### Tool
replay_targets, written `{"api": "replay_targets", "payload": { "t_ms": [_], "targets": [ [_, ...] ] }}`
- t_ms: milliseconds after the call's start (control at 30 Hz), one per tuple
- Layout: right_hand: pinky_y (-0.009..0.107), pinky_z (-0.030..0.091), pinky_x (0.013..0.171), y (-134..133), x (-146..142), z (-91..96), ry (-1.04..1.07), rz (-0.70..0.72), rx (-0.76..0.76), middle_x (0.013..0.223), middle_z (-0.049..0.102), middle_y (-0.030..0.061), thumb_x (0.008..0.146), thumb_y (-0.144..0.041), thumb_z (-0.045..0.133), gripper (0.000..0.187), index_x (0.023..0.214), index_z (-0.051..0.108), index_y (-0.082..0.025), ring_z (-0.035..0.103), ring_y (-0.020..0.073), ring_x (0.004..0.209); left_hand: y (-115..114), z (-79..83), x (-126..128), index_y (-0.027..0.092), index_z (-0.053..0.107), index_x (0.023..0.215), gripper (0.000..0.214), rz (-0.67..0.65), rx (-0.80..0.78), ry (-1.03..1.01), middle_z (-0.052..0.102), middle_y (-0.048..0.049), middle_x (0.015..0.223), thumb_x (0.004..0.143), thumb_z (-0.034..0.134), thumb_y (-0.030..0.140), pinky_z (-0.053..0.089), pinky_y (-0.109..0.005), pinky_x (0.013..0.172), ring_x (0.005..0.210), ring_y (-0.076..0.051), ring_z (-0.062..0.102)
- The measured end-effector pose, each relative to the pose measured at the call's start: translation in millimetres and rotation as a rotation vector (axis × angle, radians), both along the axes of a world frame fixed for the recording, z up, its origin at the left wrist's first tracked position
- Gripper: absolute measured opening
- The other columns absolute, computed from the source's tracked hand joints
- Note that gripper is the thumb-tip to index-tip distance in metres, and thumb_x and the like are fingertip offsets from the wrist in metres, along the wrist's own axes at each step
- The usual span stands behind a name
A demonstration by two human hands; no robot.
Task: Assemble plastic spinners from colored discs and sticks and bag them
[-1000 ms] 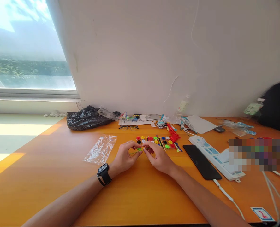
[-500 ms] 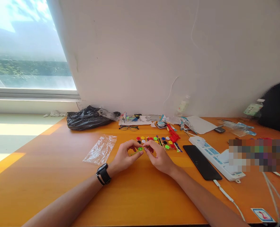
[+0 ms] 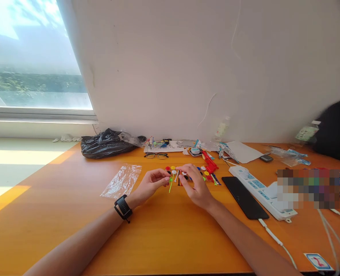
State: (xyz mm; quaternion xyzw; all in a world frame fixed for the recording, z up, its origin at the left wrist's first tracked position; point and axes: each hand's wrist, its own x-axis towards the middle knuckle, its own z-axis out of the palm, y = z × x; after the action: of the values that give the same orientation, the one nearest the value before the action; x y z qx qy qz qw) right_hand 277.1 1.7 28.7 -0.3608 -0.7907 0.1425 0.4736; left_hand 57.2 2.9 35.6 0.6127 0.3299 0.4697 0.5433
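My left hand (image 3: 155, 183) pinches a thin bright green plastic stick (image 3: 170, 187) at its fingertips, and the stick slants down towards me. A green bit shows at its upper end, partly covered by the fingers. To the right, my right hand (image 3: 195, 186) is held with thumb and fingers apart and nothing visible between them. Behind the hands lie several small coloured discs, among them a red disc (image 3: 168, 168), a yellow disc (image 3: 173, 167) and a white disc (image 3: 174, 172). Thin sticks (image 3: 215, 179) lie at the right of the discs, some hidden by my right hand.
A clear plastic bag (image 3: 121, 181) lies left of my hands. Behind are glasses (image 3: 156, 155), a black bag (image 3: 108, 145) and a red plastic toy piece (image 3: 210, 163). A black phone (image 3: 244, 197) and white power strip (image 3: 254, 188) lie at the right.
My hands have drawn apart slightly, and the right fingers have opened away from the left. The green stick has swung from lying sideways to slanting down towards me.
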Motion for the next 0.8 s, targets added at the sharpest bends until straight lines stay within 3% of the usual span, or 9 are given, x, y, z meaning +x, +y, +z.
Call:
{"api": "replay_targets", "payload": {
  "t_ms": [67, 133, 200, 233, 333, 400, 567, 700, 800],
  "targets": [
    [0.038, 0.051, 0.089, 0.6, 0.4, -3.9, 0.049, 0.048, -0.092, 0.104, 0.062, 0.0063, 0.106, -0.035, 0.054, 0.034, 0.139, 0.056, -0.028, 0.06, 0.0219, 0.093, 0.2, -0.1, -0.1, 0.016, 0.077, 0.092, 0.03, 0.027, 0.006, -0.002, 0.074, -0.0057, 0.089, 0.084, 0.084, 0.044, 0.053, -0.029, 0.078, 0.079, -0.017, 0.064],
    [0.032, 0.051, 0.078, 1.3, 0.0, -9.2, 0.09, 0.106, -0.196, 0.099, 0.061, 0.004, 0.106, -0.041, 0.055, 0.035, 0.137, 0.055, -0.026, 0.059, 0.0185, 0.084, 1.5, -1.4, -0.5, 0.016, 0.077, 0.093, 0.029, 0.047, 0.006, -0.01, 0.074, -0.006, 0.09, 0.084, 0.084, 0.043, 0.054, -0.03, 0.08, 0.08, -0.017, 0.065],
    [0.029, 0.048, 0.07, 2.1, -0.1, -13.7, 0.058, 0.19, -0.303, 0.087, 0.062, 0.0018, 0.106, -0.048, 0.052, 0.03, 0.111, 0.066, -0.022, 0.057, 0.016, 0.074, 3.6, -3.7, -1.1, 0.016, 0.077, 0.094, 0.029, 0.079, 0.005, -0.028, 0.075, -0.0062, 0.092, 0.083, 0.084, 0.041, 0.054, -0.03, 0.082, 0.083, -0.017, 0.065],
    [0.029, 0.045, 0.066, 2.5, 0.2, -15.3, 0.033, 0.223, -0.352, 0.076, 0.06, 0.0007, 0.107, -0.051, 0.048, 0.039, 0.091, 0.067, -0.021, 0.054, 0.015, 0.067, 4.8, -5.0, -1.3, 0.016, 0.077, 0.094, 0.028, 0.099, 0.005, -0.037, 0.076, -0.0063, 0.092, 0.082, 0.085, 0.041, 0.055, -0.03, 0.083, 0.084, -0.018, 0.066],
    [0.031, 0.037, 0.058, 4.3, 2.5, -17.1, 0.056, 0.248, -0.425, 0.05, 0.045, -0.0008, 0.109, -0.06, 0.035, 0.069, 0.053, 0.047, -0.021, 0.043, 0.0138, 0.052, 7.5, -8.1, -1.7, 0.017, 0.077, 0.095, 0.028, 0.146, 0.004, -0.048, 0.077, -0.0068, 0.094, 0.082, 0.085, 0.041, 0.055, -0.031, 0.085, 0.086, -0.018, 0.067],
    [0.032, 0.037, 0.059, 5.8, 4.3, -16.3, 0.124, 0.213, -0.406, 0.049, 0.045, -0.0001, 0.109, -0.063, 0.034, 0.073, 0.049, 0.044, -0.021, 0.043, 0.0144, 0.052, 8.0, -8.9, -1.6, 0.017, 0.078, 0.095, 0.028, 0.152, 0.001, -0.043, 0.077, -0.007, 0.095, 0.083, 0.084, 0.041, 0.055, -0.031, 0.084, 0.086, -0.018, 0.068],
    [0.033, 0.042, 0.069, 7.4, 5.1, -11.5, 0.1, 0.167, -0.325, 0.056, 0.056, 0.0021, 0.109, -0.061, 0.037, 0.072, 0.052, 0.054, -0.02, 0.053, 0.0158, 0.06, 6.1, -5.6, -2.5, 0.017, 0.078, 0.094, 0.028, 0.182, 0.004, -0.042, 0.078, -0.0076, 0.095, 0.083, 0.083, 0.043, 0.055, -0.03, 0.078, 0.083, -0.019, 0.068],
    [0.033, 0.041, 0.066, 5.1, 2.8, -9.2, 0.066, 0.159, -0.318, 0.057, 0.059, 0.0028, 0.109, -0.061, 0.037, 0.072, 0.052, 0.058, -0.02, 0.055, 0.0159, 0.06, 8.6, -1.6, -6.7, 0.019, 0.077, 0.096, 0.03, 0.255, -0.025, -0.04, 0.077, -0.0075, 0.092, 0.083, 0.082, 0.045, 0.053, -0.027, 0.066, 0.08, -0.02, 0.068],
    [0.033, 0.042, 0.066, 4.0, 1.8, -9.5, 0.065, 0.158, -0.314, 0.056, 0.059, 0.0027, 0.109, -0.059, 0.037, 0.072, 0.052, 0.059, -0.021, 0.055, 0.0162, 0.059, 16.7, -2.7, -10.1, 0.019, 0.076, 0.099, 0.033, 0.282, -0.062, -0.123, 0.076, -0.0063, 0.09, 0.081, 0.084, 0.045, 0.053, -0.027, 0.067, 0.078, -0.018, 0.068]
  ]
}}
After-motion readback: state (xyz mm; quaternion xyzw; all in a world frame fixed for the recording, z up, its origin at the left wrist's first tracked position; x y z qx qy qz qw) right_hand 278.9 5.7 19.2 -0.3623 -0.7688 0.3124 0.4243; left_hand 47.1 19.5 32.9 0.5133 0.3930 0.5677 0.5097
